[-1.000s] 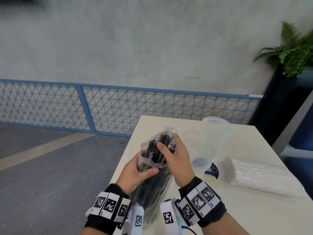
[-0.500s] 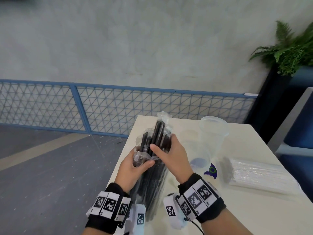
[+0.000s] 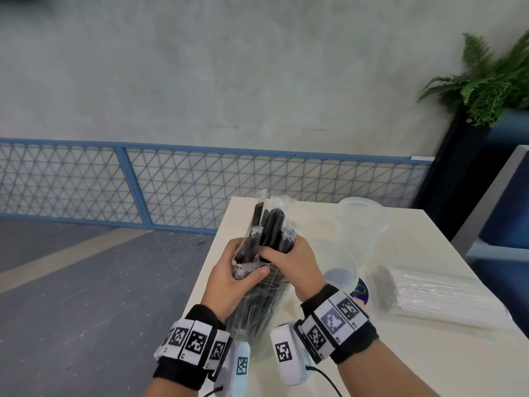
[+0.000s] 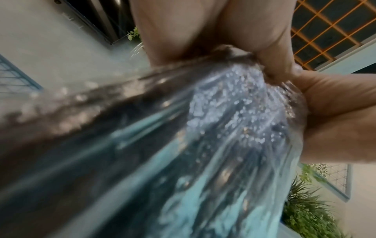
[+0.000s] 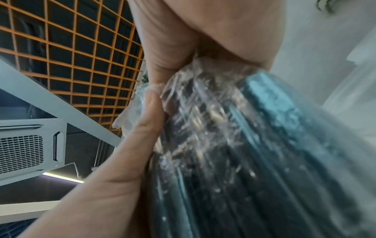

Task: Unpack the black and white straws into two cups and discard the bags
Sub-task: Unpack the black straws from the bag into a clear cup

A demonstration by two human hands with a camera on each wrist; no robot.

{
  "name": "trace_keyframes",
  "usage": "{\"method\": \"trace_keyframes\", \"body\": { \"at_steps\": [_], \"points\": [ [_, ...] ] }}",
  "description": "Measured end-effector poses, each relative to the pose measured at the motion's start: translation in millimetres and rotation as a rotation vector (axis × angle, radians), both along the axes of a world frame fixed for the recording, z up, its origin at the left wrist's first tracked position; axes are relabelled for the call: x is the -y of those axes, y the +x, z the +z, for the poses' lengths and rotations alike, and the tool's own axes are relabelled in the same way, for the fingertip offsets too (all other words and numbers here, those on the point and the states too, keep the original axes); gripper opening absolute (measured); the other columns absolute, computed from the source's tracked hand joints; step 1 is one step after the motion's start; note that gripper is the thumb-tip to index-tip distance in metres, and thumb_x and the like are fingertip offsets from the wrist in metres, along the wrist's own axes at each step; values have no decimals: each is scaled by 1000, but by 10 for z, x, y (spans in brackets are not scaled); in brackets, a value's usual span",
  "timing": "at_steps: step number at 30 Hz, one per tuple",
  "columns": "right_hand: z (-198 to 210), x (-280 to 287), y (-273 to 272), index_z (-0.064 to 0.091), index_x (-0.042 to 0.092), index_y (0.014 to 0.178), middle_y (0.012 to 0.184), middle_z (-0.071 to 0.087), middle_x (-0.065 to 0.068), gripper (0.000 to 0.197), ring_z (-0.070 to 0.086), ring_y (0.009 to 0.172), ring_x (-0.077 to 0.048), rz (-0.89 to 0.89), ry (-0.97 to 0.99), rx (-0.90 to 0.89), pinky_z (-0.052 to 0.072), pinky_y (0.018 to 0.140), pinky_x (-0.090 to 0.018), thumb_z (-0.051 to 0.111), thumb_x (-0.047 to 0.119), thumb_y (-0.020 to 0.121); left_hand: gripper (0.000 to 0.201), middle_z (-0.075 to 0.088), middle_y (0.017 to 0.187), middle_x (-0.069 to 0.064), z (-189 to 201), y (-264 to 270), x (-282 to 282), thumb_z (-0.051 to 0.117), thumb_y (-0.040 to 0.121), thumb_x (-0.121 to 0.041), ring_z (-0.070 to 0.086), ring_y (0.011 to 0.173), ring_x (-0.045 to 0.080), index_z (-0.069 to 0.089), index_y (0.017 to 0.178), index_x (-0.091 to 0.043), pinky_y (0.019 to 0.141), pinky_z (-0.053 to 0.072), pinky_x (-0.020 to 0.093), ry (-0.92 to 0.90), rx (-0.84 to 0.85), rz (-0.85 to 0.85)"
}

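Both hands are working at the near left edge of the tabletop (image 3: 415, 230), holding the clear bag of black straws (image 3: 257, 299) upright between them. The left hand (image 3: 229, 279) is gripping the bag's bunched plastic, fingers curled round it and thumb pressing across the front. The right hand (image 3: 297, 267) is clamping its fingers round the black straws (image 3: 270, 227) just above the bag's mouth, thumb pinching in from the left. Several straws, each in its own thin clear wrapper, are sticking up out of the bag above both hands. In the wrist views the crinkled plastic (image 4: 234, 103) is filling the picture, squeezed between thumb and fingers (image 5: 146, 116).

Just right of the hands, a clear plastic cup (image 3: 360, 224) is standing near the far edge of the tabletop; whether it is one cup or a stack I cannot tell. The bag of white straws (image 3: 440, 296) is lying flat toward the right edge, well apart from the hands. A small purple and green sticker (image 3: 360, 290) is sitting between cup and white straws.
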State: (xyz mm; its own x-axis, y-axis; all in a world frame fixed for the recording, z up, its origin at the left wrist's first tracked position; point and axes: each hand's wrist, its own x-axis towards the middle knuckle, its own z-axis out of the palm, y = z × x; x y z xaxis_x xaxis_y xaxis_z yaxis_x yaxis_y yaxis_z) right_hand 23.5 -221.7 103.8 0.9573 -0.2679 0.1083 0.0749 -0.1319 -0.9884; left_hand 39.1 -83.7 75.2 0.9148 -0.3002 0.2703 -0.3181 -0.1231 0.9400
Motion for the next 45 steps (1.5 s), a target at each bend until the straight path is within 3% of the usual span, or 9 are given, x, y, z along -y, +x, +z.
{"method": "trace_keyframes", "body": {
  "at_steps": [3,14,19,26,31,35,40,42,45],
  "points": [
    [-13,-21,27,73,16,87,83,75,-5,17,70,83,-22,-30,27,8,56,81,-42,75,21,71,40,64,97,-35,22,-9,14,73,78,-25,58,95,-14,51,106,-42,80,45,5,-20,-12,37],
    [117,-60,128,69,13,96,92,74,-5,18,70,89,-18,-118,73,70,54,87,-45,69,23,81,40,63,112,-22,-14,81,47,63,73,-45,60,109,1,50,110,-46,100,47,35,-2,-56,104],
    [201,-31,114,67,20,87,91,73,-5,10,69,86,-16,-142,103,127,56,83,-35,72,18,79,38,67,104,-19,16,76,52,66,81,-33,63,100,-2,51,116,-38,91,50,26,43,-35,89],
    [181,25,166,68,7,95,89,73,-9,20,71,81,-21,-149,241,111,58,76,-36,74,9,76,25,69,93,-15,31,123,29,65,83,-30,65,86,-4,52,100,-44,83,53,26,137,-12,59],
    [290,98,256,64,-4,96,83,69,-14,21,66,71,-22,-210,312,161,56,65,-31,70,7,79,29,70,95,-15,-27,144,37,66,83,-31,66,87,-2,53,107,-40,83,52,26,160,-36,71],
    [378,165,310,65,-4,95,81,68,-13,20,65,71,-23,-237,324,203,55,69,-36,70,7,79,34,70,98,-11,-24,154,34,65,83,-31,66,91,2,54,115,-28,83,52,26,156,-62,82],
    [299,193,257,66,4,95,83,69,-3,20,66,76,-12,-22,312,141,55,70,-21,73,7,76,30,68,96,-13,-16,156,42,66,82,-28,65,86,-4,54,110,-30,82,53,25,122,-60,104],
    [164,168,202,68,6,95,90,71,-4,22,68,85,-14,72,274,69,55,77,-24,74,7,74,29,67,94,-14,-7,151,49,67,82,-27,65,87,-3,54,107,-32,82,53,25,113,-55,107],
    [-11,97,162,70,9,93,94,73,-9,18,69,89,-22,-34,248,42,56,82,-35,74,8,75,49,65,100,-17,-7,122,72,77,72,-27,62,96,1,48,110,-38,85,49,22,146,-75,35]
  ]
}}
